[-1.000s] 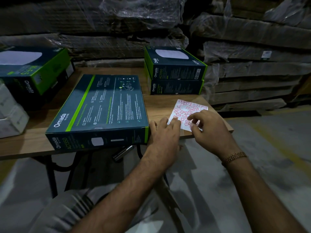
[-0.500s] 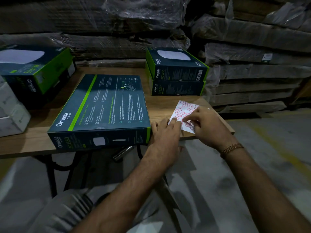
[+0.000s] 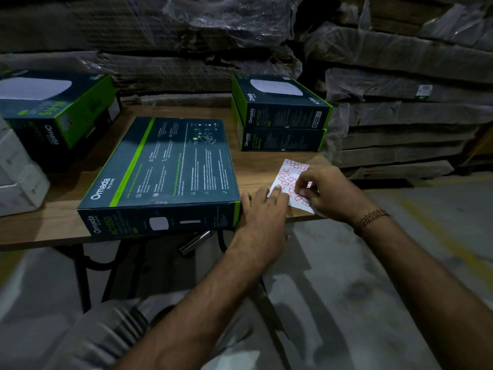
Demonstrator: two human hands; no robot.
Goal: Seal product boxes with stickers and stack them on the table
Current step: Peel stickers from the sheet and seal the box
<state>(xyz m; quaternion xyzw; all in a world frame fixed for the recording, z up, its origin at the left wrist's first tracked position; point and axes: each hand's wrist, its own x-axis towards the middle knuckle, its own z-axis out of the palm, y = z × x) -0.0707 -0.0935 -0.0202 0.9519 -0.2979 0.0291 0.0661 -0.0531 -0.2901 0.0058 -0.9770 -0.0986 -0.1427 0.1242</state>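
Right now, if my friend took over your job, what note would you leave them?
Left hand: flat, fingers straight, pressing the sticker sheet to the table.
Right hand: fingers curled at the sheet, picking at a sticker; whether one has come free, I cannot tell.
Big box lies flat beside the left hand, no sticker visible on it.
Two boxes are stacked at the back.
Left to do: peel a sticker, seal the big box, stack it.

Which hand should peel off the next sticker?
Right hand: its fingers are already pinching at the sticker sheet, while the left hand lies flat, pinning the sheet's near corner.
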